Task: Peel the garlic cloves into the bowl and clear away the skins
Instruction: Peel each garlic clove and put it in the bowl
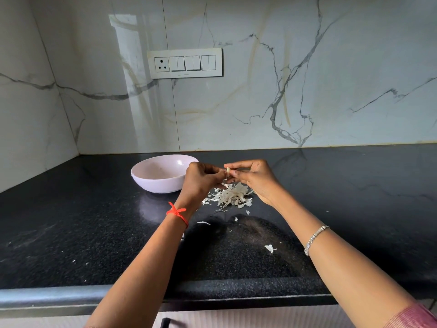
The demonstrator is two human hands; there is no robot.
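Observation:
A small pale garlic clove (228, 170) is pinched between the fingertips of both hands, above the black counter. My left hand (201, 179) grips it from the left, fingers curled; my right hand (254, 175) pinches it from the right. Directly below the hands lies a heap of white papery garlic skins (233, 196). A pale pink bowl (151, 183) stands just left of my left hand; what it holds cannot be made out from here.
Loose skin scraps (270, 248) lie scattered on the black granite counter (71, 221) nearer to me. A marble wall with a switch panel (185, 63) rises behind, and another wall closes off the left side. The counter's front edge (71, 295) runs below my forearms.

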